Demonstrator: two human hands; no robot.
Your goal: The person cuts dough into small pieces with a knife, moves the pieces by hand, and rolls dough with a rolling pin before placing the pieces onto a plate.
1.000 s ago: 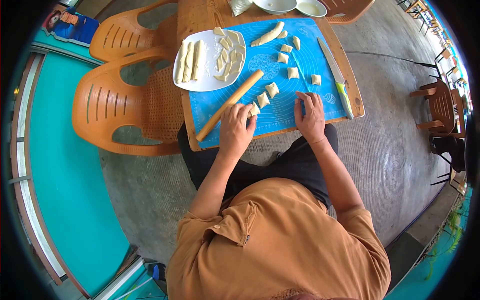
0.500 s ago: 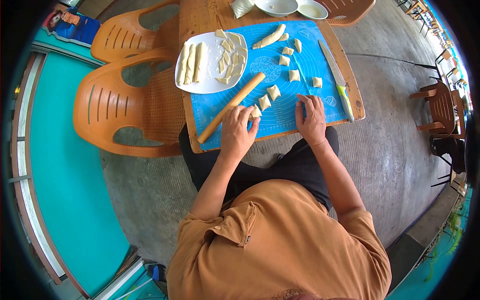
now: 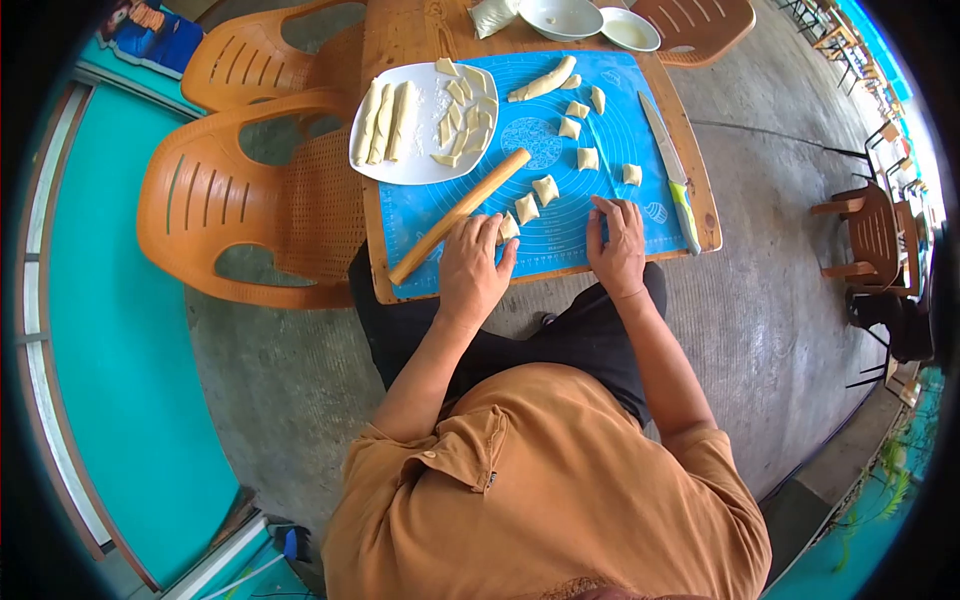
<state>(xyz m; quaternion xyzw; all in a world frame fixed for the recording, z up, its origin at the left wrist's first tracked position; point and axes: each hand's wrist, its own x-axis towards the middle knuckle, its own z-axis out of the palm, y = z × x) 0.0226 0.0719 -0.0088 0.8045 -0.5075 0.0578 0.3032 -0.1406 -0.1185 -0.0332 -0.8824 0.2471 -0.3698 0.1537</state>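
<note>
At one o'clock from left hand [image 3: 472, 268], dough [image 3: 509, 229], pinched by thumb and finger; right hand [image 3: 618, 252] farther, fingers loosely spread, dough towards its nine o'clock.

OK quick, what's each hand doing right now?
Left hand: at a dough piece; whether it grips can't be told.
Right hand: open at the baking mat, nothing visible in it.

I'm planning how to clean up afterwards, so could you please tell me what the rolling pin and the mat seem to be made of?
Rolling pin: probably smooth wood, from its tan colour.
Mat: likely matte silicone, being thin, flat and blue with printed circles.
</note>
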